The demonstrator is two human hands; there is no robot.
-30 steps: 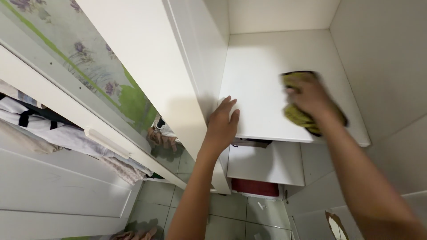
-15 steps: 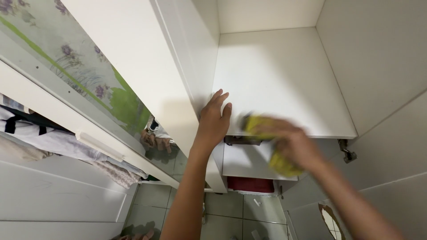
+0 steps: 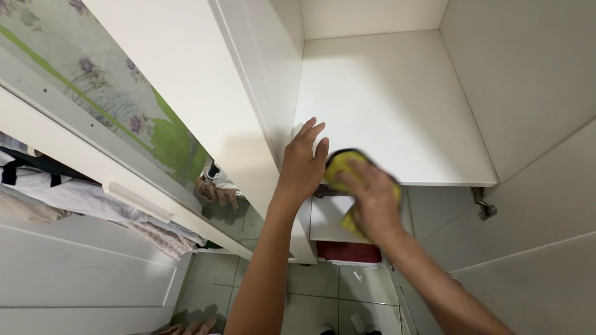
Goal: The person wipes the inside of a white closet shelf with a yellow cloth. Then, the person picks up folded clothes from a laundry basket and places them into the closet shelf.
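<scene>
Right hand (image 3: 371,198) is gripping a yellow cloth (image 3: 340,166), pressing it on the front edge of the white shelf (image 3: 397,118). Left hand (image 3: 302,166) is lying open, flat on the shelf corner just beside it. Risk: cloth is overhanging the edge, so it could be slipping off, or knuckles bumping the left fingers.

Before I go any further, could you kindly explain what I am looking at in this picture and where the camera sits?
The camera is worn on a person's head and looks down at their own two bare hands, so there is only this one view. They stand at an open white cupboard. The left hand rests flat at the front left corner of the shelf, against the side panel. The right hand presses a yellow cloth on the shelf's front edge; it is blurred by motion. The shelf shows nothing else on it. Lower down are another shelf, something red beneath it, and a tiled floor.
</scene>
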